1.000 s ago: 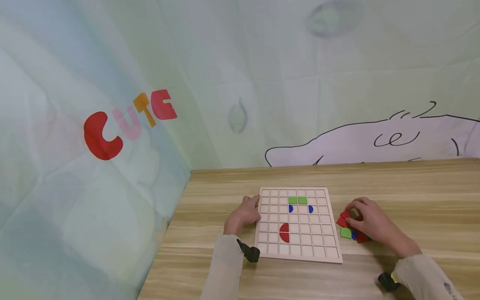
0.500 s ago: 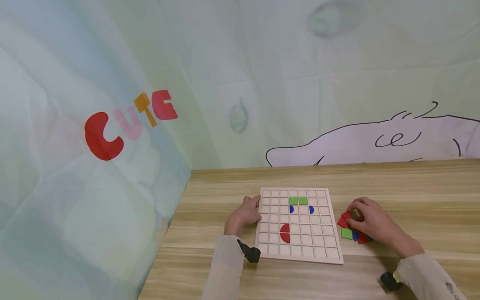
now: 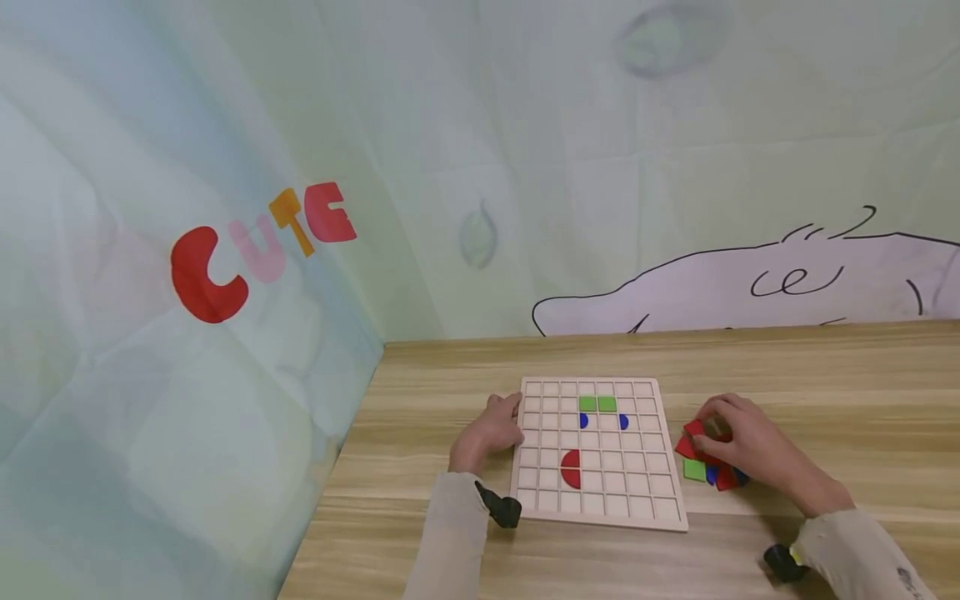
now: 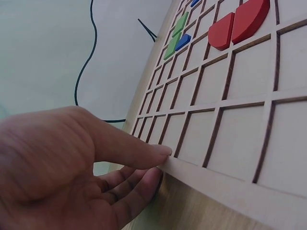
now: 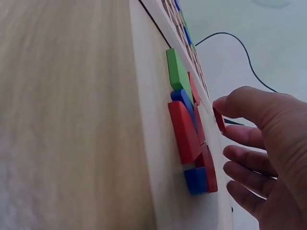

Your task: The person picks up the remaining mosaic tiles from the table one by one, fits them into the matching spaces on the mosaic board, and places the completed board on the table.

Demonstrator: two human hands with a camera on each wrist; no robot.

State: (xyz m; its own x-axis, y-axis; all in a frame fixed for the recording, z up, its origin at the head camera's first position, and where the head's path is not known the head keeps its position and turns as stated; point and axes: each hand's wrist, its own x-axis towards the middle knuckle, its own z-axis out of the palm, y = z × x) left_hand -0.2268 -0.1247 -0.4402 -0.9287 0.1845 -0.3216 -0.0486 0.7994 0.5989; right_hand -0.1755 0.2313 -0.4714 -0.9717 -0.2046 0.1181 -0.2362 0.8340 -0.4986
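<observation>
Obs.: the red piece [image 5: 219, 120] is to the right of the grid board [image 3: 628, 482], just beside the loose pile [image 5: 184, 132]. Right wrist feed gives it to me nearly edge-on, a narrow strip, long axis running from thumb tip to forefinger tip. Right hand [image 3: 753, 442]: grip clamped on that piece, thumb and forefinger pinching it. In the head view I cannot pick it out from the other reds by the fingers (full outline not readable in either feed). Looks: thin, plain red. Left hand [image 3: 487, 429], at the board's left edge: grip clamped on the rim, thumb on top, clearest in the left wrist view. On the board, two red quarter-discs [image 3: 572, 459] form a half-disc, curve facing the board's left edge; green squares [image 3: 587, 403] lie nearer its far edge.
</observation>
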